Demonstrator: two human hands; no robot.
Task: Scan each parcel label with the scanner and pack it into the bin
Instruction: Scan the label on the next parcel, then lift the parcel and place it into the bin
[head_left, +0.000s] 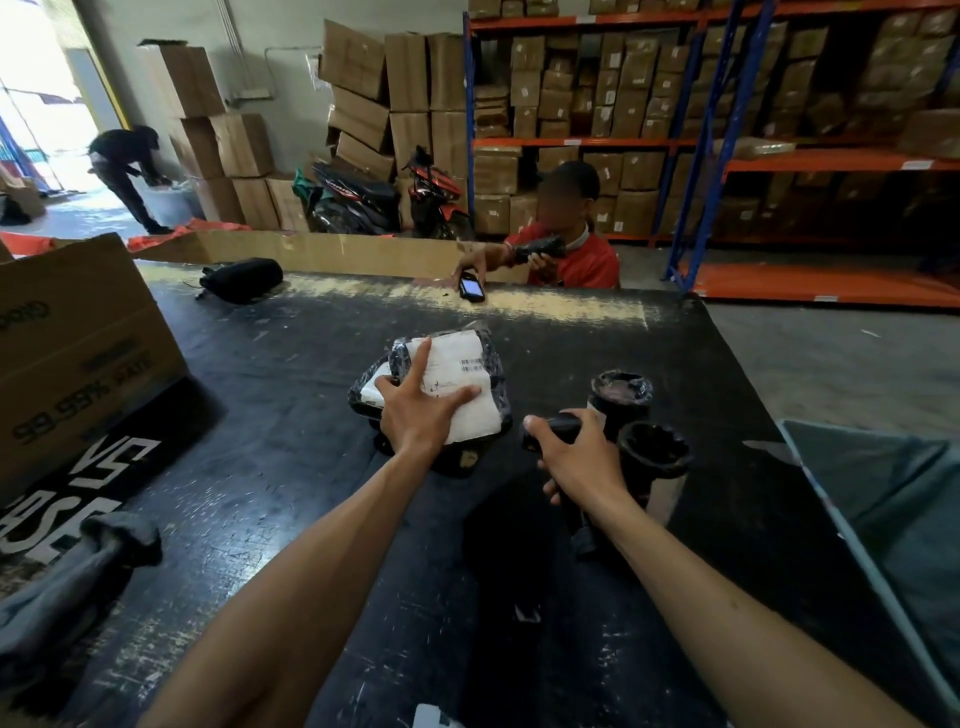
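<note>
Steadying hand: left hand (421, 410), fingers spread flat on parcel (457, 374), label upward for reading.
Scanning hand: right hand (582, 457), fingers clamped around scanner (558, 431), just right of parcel.

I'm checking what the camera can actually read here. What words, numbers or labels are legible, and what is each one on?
"99.99%", seen upside down, on the cardboard box at the table's left; its other print is too blurred.
Large white letters on the black sheet beside that box: partly cut off, not readable.
White label on the parcel under the left hand: barcode visible, text too small.
Shelf carton labels: too small.
</note>
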